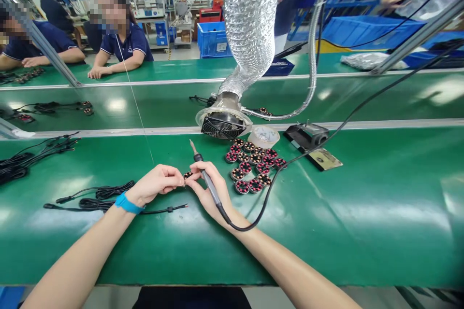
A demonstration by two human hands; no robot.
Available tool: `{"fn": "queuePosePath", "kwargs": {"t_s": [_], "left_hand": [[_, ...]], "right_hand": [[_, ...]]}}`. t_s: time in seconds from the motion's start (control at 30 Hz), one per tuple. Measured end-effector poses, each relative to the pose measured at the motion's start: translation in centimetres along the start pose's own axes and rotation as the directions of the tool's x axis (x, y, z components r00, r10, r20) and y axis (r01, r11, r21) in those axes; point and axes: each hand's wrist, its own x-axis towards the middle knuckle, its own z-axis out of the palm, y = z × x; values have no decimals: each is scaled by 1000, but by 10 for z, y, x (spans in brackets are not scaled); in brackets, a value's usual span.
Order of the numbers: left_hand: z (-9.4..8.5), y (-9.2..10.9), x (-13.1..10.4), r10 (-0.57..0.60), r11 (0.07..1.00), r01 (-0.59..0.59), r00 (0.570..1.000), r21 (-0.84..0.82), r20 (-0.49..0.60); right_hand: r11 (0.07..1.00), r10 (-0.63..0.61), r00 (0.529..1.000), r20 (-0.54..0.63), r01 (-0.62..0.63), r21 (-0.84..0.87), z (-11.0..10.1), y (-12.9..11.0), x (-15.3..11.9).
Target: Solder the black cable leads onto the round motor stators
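Head view puts a small round part [187, 175] in front of the extractor fan [222, 127], slightly to its left, between my two hands. My left hand [157, 185] has thumb and finger closed at the part's edge. My right hand [222, 193] grips the soldering iron [210, 186] like a pen, tip pointing up and away from the part, while its thumb and forefinger steady the part's other side.

As I judge it, this one is mid-handling and unfinished. Similar round parts [245, 167] sit grouped to the near right of the fan; I see no cable joined to them, but can't tell whether they are worked or waiting. Loose black cables [116, 190] lie nearer me, left of the fan, and a larger bundle [14, 169] lies far left of it, cut off by the frame.

My fingertips hide much of the part, so I can't make out any joint, or whether a thin wire is pinched there too.
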Motion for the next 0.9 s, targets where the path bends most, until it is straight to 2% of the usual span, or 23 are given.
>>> {"fn": "queuePosePath", "kwargs": {"t_s": [0.07, 0.17, 0.33, 0.47, 0.63, 0.9], "left_hand": [[-3, -2, 1, 8, 1000, -8, 1000, 4, -6], [-9, -3, 4, 15, 1000, -14, 997, 12, -71], [-18, -4, 8, -1, 1000, 4, 988, 19, -153], [-18, -4, 9, -40, 999, 44, 989, 24, -145], [-18, -7, 11, -55, 998, 60, 989, 33, -135], [-19, -11, 13, -67, 995, 77, 986, 59, -152]], "right_hand": [[1000, -5, 1000, -6, 5, -4, -1, 0, 1], [1000, -21, 999, -44, 20, -8, -4, 1, 3], [994, 98, 990, -105, -94, 49, -17, 0, 6], [988, 146, 988, -52, -143, 57, -25, 3, 5], [991, 132, 991, 18, -132, 17, -25, 11, 0], [993, 104, 993, 57, -100, -69, -25, 8, -5]]}}
